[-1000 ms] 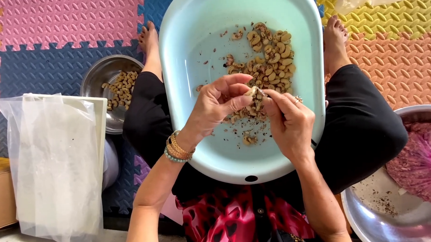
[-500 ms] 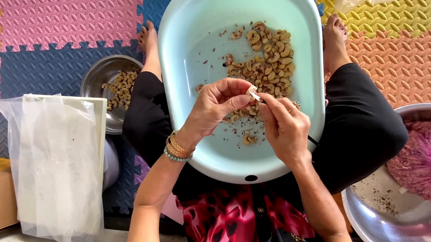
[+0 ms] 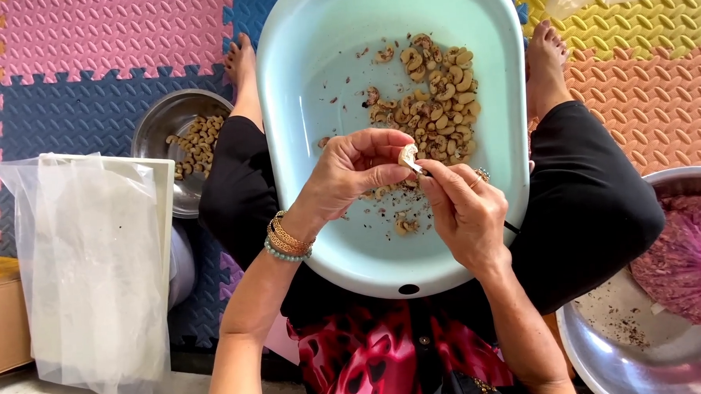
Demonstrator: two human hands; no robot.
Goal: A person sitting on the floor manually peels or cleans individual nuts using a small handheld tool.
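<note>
Fingertip control looks like the whole of this step: the left hand [image 3: 357, 173] pinches 1 pale cashew kernel [image 3: 407, 154] between thumb and forefinger, closed snugly on it, while the right hand [image 3: 464, 212] is curled tight around a slim tool whose tip meets the nut; the tool is mostly hidden in the fist, so its kind cannot be told. To my judgement it goes best with the nut kept low over the light blue plastic basin [image 3: 300, 82], so that flakes fall inside, and with light strokes of the tip, since a kernel this curved would likely snap under pressure. The held nut is small, crescent-shaped and creamy white, paler than the heap of tan cashews [image 3: 436, 101] lying in the far half of the basin with dark skin crumbs scattered around. The basin rests across the person's lap, and the hands hover above its near half. A steel bowl of cashews [image 3: 185, 144] sits on the foam mat [image 3: 65, 44] to the left, just beside a clear plastic bag [image 3: 89, 260]; another steel bowl [image 3: 643, 342] with a pink bag stands on the right.
</note>
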